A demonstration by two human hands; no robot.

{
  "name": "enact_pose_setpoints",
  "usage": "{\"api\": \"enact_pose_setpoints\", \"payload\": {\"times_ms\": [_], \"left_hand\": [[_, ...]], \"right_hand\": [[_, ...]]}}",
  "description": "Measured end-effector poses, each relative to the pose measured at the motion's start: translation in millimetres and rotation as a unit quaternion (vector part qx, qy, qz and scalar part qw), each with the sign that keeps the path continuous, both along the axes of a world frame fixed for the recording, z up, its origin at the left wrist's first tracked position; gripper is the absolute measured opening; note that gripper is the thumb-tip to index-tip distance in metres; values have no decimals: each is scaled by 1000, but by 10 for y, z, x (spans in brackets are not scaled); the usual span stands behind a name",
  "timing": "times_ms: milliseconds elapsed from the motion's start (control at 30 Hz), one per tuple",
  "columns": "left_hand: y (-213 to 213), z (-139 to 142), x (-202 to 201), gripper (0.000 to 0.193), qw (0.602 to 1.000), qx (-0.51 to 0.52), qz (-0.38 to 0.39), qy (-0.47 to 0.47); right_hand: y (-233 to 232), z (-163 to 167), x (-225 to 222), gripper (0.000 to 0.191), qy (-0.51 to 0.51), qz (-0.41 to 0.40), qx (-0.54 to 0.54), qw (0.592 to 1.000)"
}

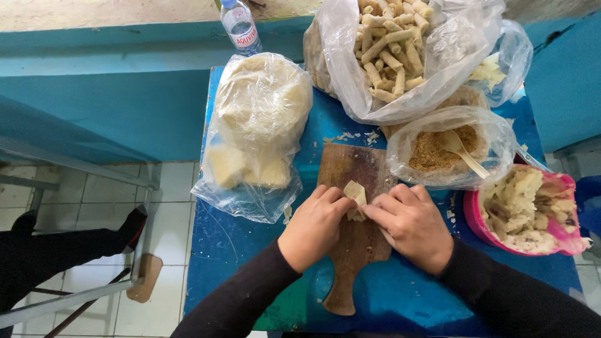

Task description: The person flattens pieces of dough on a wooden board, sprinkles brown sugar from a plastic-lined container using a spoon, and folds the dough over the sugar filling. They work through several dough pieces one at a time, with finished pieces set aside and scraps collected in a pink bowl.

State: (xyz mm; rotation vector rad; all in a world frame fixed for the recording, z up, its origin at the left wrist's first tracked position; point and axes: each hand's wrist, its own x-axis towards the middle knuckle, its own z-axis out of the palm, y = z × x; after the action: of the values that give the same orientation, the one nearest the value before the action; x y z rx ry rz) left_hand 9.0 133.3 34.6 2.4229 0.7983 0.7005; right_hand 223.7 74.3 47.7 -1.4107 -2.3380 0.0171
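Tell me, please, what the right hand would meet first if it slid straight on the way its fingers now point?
The right hand points left toward the pale dough piece it already touches on the wooden board. Straight beyond that, it would probably meet the fingertips of the left hand, which pinch the same piece.

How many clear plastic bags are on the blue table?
4: dough bag at left, rolled-sticks bag at top, crumbs bag mid-right, partly hidden bag top right. Others may be hidden.

The left hand [315,226] and right hand [410,226] covered most of the dough piece [355,193], so its lower part stayed hidden. The water bottle [240,25] and the bag of rolls [400,53] ran off the top edge. The pink bowl [476,222] was cut by the right edge.
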Motion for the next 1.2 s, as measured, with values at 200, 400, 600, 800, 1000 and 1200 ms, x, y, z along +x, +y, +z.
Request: {"api": "enact_pose_setpoints", "payload": {"times_ms": [200, 400, 600, 800, 1000, 1200], "left_hand": [[3, 74, 2, 33, 999, -24, -18, 24], [-8, 76, -7, 35, 999, -16, -15, 30], [-10, -3, 39, 30, 1000, -13, 3, 2], [-13, -111, 132, 7, 998, 13, 52, -14], [23, -142, 214, 9, 994, -30, 105, -20], [144, -140, 149, 13, 990, -59, 99, -79]], "right_hand": [[116, -2, 48, 22, 22, 18, -15, 999], [-16, 20, 44, 34, -132, 87, 61, 986], [217, -58, 40, 10, 86, 0, -57, 995], [235, -25, 72, 15, 110, -9, -99, 989], [300, -126, -23, 13, 123, -93, -120, 981], [339, -106, -22, 9, 189, -67, -97, 975]]}}
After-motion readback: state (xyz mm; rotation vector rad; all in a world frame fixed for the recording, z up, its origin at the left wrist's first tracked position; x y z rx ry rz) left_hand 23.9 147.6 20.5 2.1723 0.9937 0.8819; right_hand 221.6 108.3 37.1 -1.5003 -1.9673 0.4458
